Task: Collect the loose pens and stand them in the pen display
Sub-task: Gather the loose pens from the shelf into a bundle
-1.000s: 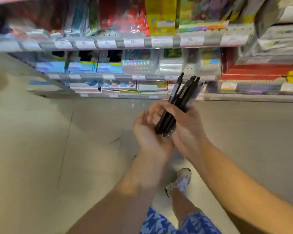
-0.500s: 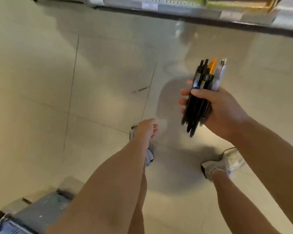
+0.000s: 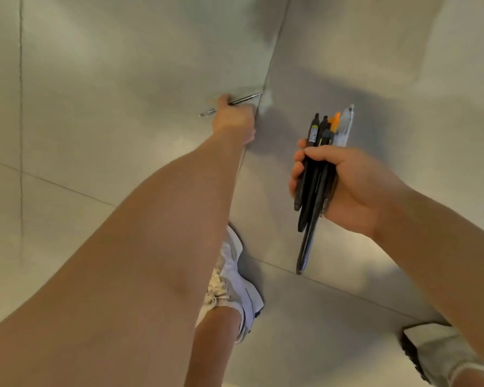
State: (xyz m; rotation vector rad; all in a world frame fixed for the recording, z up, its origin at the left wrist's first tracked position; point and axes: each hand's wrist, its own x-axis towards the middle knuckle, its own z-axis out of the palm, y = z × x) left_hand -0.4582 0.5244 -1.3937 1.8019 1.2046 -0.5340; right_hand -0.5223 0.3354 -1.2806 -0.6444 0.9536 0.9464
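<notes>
1. Nearest you, at 6 o'clock, your left foot in a white sneaker point(image 3: 232, 286) stands on the tiled floor point(image 3: 95, 79); a second pale shoe point(image 3: 436, 356) shows at 5 o'clock, cut off by the frame edge.
2. At 3 o'clock your right hand point(image 3: 355, 188) is clenched around a bundle of pens point(image 3: 316, 180), thumb laid across the front of it and fingers wrapped behind.
3. The bundle stands nearly upright. Most barrels are black; one has an orange top and one is clear or whitish, on the 3 o'clock side of the bunch. One black pen hangs lower than the rest, its tip pointing toward 6 o'clock.
4. Your left arm runs from 7 o'clock up toward 12 o'clock, reaching down to the floor.
5. Farthest out, just left of 12 o'clock, your left hand point(image 3: 234, 118) is at a loose pen point(image 3: 242, 100) that lies on the floor beside a tile seam. The fingers curl over its middle, and both ends stick out, toward 8 and 2 o'clock. You cannot tell whether the pen has left the floor.
</notes>
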